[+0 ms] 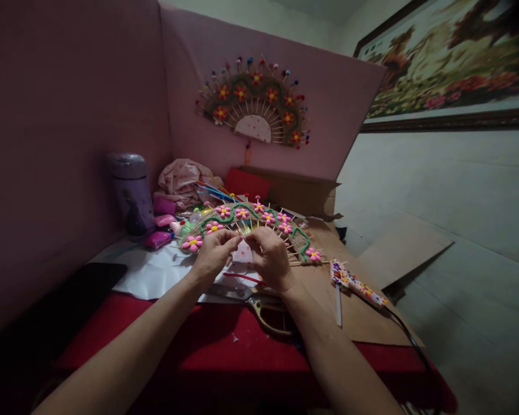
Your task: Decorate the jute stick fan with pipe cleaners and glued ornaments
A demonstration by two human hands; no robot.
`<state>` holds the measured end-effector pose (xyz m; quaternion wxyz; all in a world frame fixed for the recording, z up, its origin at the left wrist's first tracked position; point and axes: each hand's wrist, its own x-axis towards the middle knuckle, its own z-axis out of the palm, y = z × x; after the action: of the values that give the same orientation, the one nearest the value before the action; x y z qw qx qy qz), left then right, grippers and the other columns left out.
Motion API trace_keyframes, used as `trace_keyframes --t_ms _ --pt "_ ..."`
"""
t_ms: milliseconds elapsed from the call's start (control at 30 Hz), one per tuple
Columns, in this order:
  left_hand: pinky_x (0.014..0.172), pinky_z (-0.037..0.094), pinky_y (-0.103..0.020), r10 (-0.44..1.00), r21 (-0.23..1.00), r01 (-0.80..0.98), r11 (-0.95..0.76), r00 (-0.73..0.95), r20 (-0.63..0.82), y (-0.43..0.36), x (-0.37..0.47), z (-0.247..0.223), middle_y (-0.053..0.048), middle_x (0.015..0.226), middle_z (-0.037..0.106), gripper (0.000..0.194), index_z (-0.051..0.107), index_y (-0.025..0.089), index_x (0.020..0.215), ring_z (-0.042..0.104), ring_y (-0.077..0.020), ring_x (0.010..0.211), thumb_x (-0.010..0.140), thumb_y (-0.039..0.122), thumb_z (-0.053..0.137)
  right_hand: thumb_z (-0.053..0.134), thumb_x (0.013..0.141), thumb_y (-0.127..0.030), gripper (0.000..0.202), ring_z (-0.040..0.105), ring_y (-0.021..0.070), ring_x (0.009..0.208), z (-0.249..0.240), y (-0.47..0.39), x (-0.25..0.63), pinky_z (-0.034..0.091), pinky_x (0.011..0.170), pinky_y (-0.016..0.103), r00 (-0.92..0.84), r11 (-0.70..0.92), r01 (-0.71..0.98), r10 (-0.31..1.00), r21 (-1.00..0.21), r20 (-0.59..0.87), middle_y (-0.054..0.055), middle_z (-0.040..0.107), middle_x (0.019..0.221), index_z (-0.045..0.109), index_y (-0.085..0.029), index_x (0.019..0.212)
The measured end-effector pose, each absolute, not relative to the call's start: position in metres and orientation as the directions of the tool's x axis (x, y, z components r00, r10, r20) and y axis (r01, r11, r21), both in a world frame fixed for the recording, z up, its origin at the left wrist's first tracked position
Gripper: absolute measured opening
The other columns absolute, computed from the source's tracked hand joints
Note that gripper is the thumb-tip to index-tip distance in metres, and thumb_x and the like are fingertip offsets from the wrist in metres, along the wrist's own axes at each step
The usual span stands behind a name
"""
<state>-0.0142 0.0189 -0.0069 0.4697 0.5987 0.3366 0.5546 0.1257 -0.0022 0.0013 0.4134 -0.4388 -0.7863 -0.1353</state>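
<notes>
"Flower-trimmed fan [255, 214]: where does it lie?"

"On the red-covered table [168, 331], just beyond both hands, its curved edge turned away from the person. That probably keeps the trimmed band in sight past the fingers."

"And the hands?"

"Left hand [217, 252] and right hand [269, 252] meet before the fan, thumbs and fingers drawn together at the tips (anything between them is too small to make out), so I can't tell whether either grasps something. Bringing them so close suggests fine fingerwork."

"Why is the glue gun [360, 287] off to the right?"

"It rests on brown cardboard [372, 329], likely to spare the table, its cord [407, 333] trailing away from the fan."

"The scissors [254, 301]?"

"Below the right hand, on the person's side of the fan, presumably for easy reach."
</notes>
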Motion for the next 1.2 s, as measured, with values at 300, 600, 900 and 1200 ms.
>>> trace_keyframes --t_ms 300,600,900,1200 --pt "0.040 0.032 -0.019 0.939 0.923 -0.200 -0.328 0.038 0.342 0.018 -0.008 -0.013 0.002 0.054 0.054 0.021 0.059 0.013 0.066 0.042 -0.0061 0.041 0.068 0.033 0.066 0.045 0.083 -0.014 0.013 0.048 0.0171 0.075 -0.003 -0.007 0.117 0.034 0.066 0.028 -0.216 0.538 0.823 0.593 -0.181 0.776 0.004 0.056 0.076 0.056 -0.018 0.077" --pt "0.056 0.040 -0.022 0.834 0.814 0.189 -0.549 0.192 0.517 0.019 -0.018 -0.003 -0.002 0.063 0.063 0.013 0.065 0.015 0.068 0.054 -0.0121 0.059 0.071 0.027 0.063 0.048 0.086 -0.022 0.012 0.047 0.0206 0.080 0.006 -0.003 0.133 0.031 0.073 0.034 -0.353 0.491 0.869 0.523 0.064 0.776 0.005 0.060 0.081 0.060 -0.021 0.084" --pt "0.039 0.033 -0.018 0.975 0.896 -0.435 -0.096 0.140 0.173 0.014 -0.009 -0.007 0.004 0.052 0.051 0.020 0.059 0.012 0.067 0.044 -0.0055 0.042 0.060 0.028 0.070 0.046 0.083 -0.013 0.011 0.049 0.0168 0.073 -0.005 -0.004 0.117 0.037 0.068 0.028 -0.204 0.631 0.731 0.566 -0.260 0.799 0.003 0.056 0.072 0.054 -0.018 0.076" --pt "0.054 0.043 -0.023 0.866 0.865 0.068 -0.497 0.099 0.490 0.017 -0.014 -0.007 -0.001 0.063 0.063 0.011 0.066 0.015 0.074 0.055 -0.0115 0.055 0.069 0.025 0.063 0.050 0.082 -0.015 0.011 0.047 0.0189 0.079 0.001 -0.006 0.125 0.033 0.070 0.030 -0.299 0.490 0.871 0.581 -0.031 0.757 0.003 0.059 0.079 0.060 -0.021 0.081"
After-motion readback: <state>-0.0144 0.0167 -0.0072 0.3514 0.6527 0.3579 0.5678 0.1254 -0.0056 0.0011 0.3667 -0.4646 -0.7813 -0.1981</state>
